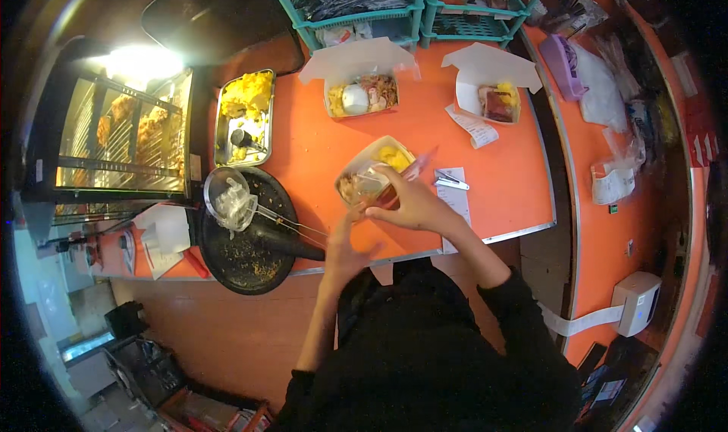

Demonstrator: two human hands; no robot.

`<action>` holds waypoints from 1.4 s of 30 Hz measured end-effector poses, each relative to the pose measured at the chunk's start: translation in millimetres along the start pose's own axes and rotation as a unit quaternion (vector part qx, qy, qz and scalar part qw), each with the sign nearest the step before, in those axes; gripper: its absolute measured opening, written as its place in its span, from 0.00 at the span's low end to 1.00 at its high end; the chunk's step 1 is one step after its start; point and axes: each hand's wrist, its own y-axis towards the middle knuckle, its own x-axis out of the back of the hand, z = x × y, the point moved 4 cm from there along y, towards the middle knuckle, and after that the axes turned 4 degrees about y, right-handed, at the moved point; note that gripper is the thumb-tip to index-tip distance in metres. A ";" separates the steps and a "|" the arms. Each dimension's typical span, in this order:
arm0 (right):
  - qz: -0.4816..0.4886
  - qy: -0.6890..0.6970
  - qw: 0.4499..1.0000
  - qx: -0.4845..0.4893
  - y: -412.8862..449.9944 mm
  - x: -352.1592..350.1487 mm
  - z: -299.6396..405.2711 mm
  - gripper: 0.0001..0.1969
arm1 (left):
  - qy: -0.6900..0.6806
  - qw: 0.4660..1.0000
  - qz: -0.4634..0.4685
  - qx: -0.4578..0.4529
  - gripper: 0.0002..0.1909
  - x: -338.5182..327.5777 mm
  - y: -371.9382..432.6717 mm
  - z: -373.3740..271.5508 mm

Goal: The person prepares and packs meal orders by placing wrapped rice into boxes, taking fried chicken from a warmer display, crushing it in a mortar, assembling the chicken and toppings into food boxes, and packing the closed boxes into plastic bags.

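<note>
A paper food box (355,162) with yellow food and shredded food in it stands near the front of the orange table (307,136). Over its near right side is my right hand (412,202), fingers curved at a clear plastic piece; whether it grips this cannot be told. My left hand (347,250) is at the box's near edge, its fingertips close to the right hand's, its hold unclear. A clear packet with reddish contents (421,162) lies at the box's right. Farther right, a stapler (451,181) rests on a paper slip (455,204).
Two open food boxes (361,113) (500,119) stand behind, below teal racks (364,17). At left are a metal tray of yellow food (247,94), a stone mortar (227,273) with a pestle and strainer (227,196), and a lit display case (122,165).
</note>
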 end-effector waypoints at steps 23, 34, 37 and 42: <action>-0.307 -0.092 0.947 -0.015 38.3 -14.8 -96.9 0.17 | 0.209 0.935 0.001 0.288 0.20 -30.8 78.3 121.7; -0.364 0.023 0.930 -0.042 46.8 -7.2 -118.6 0.18 | 0.002 0.979 -0.137 0.151 0.20 -36.0 68.9 98.8; -0.359 0.006 0.931 -0.068 55.2 -4.8 -121.5 0.18 | -0.075 0.971 -0.121 0.191 0.24 -41.9 73.9 115.8; -0.420 -0.034 0.906 -0.032 45.0 -24.5 -104.1 0.15 | -0.016 0.973 -0.132 0.188 0.28 -53.4 70.8 122.6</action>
